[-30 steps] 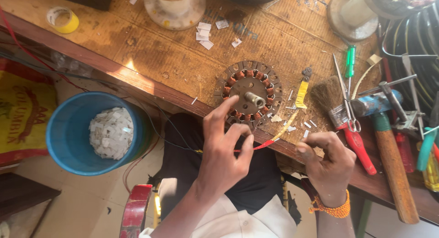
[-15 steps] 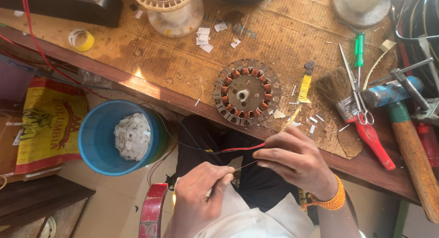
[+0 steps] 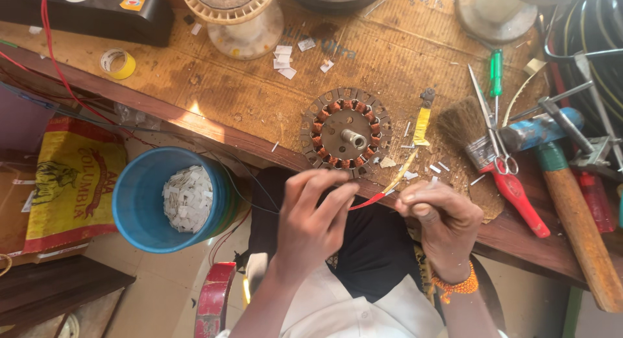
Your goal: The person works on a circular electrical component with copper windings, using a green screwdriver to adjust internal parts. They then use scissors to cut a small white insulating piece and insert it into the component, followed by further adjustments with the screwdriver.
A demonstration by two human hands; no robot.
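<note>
— While both hands hover just off the near edge of the worktop (image 3: 214, 85), what are they holding?

— The left hand (image 3: 315, 215) has its fingers curled and its fingertips pinched on one end of a thin red sleeve (image 3: 366, 201). The right hand (image 3: 440, 216) is closed in a loose fist, pinching the other end, where a yellowish strip (image 3: 403, 172) runs up toward the worktop.

— Where is that sleeve, exactly?

— Between the two hands, over the person's lap, just below the round stator (image 3: 346, 135) with copper windings, which lies flat near the edge.

— What else lies around it?

— A brush (image 3: 468, 132), red-handled scissors (image 3: 505, 157) and a green screwdriver (image 3: 496, 71) to the right of the stator, with a wooden-handled hammer (image 3: 571, 202) beyond them. White paper scraps (image 3: 283, 59) sit farther back, and a roll of yellow tape (image 3: 118, 63) to the far left. A blue bucket (image 3: 143, 211) holding white cuttings stands on the floor below the worktop.
</note>
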